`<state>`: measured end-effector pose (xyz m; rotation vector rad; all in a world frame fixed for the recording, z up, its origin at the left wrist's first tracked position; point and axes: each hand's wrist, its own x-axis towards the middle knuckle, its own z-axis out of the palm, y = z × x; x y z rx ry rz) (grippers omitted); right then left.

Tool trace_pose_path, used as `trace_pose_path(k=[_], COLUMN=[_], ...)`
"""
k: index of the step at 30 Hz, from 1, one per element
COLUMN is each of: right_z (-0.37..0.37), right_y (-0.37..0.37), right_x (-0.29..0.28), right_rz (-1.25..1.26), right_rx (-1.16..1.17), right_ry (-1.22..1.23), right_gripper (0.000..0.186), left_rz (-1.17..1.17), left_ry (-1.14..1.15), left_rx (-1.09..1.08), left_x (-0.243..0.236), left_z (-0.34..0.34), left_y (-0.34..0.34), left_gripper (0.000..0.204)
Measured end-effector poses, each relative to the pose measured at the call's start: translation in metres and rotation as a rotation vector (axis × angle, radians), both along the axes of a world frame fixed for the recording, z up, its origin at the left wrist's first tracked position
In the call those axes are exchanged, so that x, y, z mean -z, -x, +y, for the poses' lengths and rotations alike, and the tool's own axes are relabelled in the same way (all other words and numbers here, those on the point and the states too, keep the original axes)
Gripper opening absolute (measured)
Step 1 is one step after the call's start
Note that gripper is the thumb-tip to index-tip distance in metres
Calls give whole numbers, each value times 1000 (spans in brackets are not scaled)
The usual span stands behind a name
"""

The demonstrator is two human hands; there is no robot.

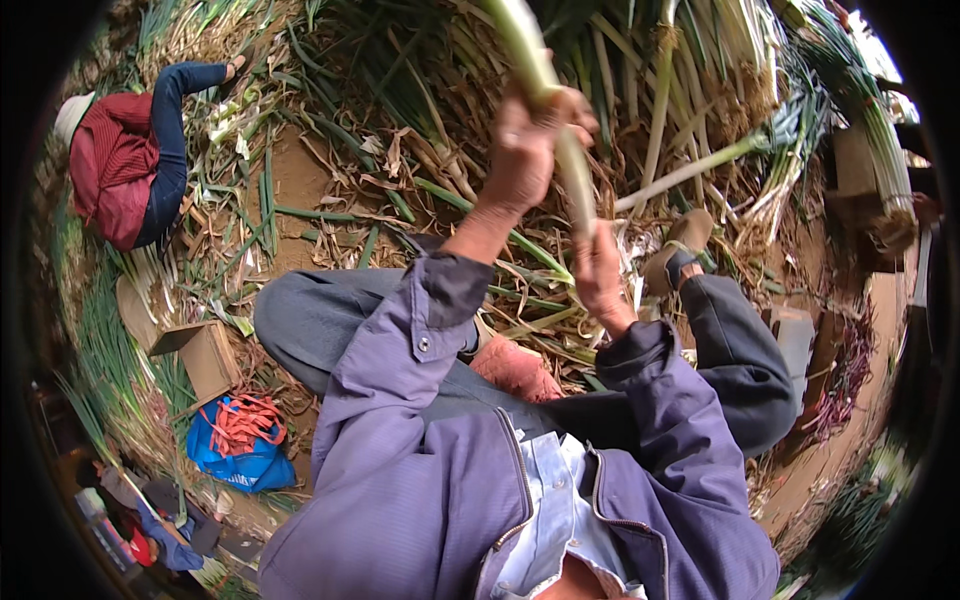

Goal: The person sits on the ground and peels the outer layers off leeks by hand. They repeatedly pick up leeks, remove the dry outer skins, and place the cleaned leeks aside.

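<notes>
My left hand [528, 145] is wrapped round the stalk of a long green onion [575, 185], which slants up past the top edge of the view. Lower down, my right hand [601, 278] is closed on the stalk's pale lower end, its fingertips partly blurred. The onion hangs above a litter of dry husks and leaves [440, 165]. Just beyond my hands lies a big heap of green onions [700, 60] with white stems and tangled roots. A single onion [690, 180] sticks out from it toward my right hand.
A pinkish cushion [515, 368] lies between my legs. On the left are an open cardboard box [205, 362], a blue bag [255, 472] with red strips, and a person in a red striped top [115, 175]. Wooden boxes [855, 170] stand at the right.
</notes>
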<state>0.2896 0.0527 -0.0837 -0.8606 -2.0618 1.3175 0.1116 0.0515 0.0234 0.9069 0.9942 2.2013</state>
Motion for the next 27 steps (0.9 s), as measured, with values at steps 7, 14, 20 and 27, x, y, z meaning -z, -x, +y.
trace_pose_path(k=[7,14,20,27], right_z=[323,361,91,27], right_y=[62,82,54,-66], right_x=[-159,-102,116,130], right_rz=[-158,-638,-748,-834], right_rx=[406,266,-598,-651], right_ry=[-745,-1662,-611,-632], right_gripper=[38,24,51,51], left_rz=[768,1187,1004,384], left_ry=[977,1547,1474,1625], left_rx=[-64,180,407,-194], left_x=[159,263,278,285], left_z=[-9,-95,-119,-103], left_y=[19,30,-41,13], left_gripper=[53,34,29,42])
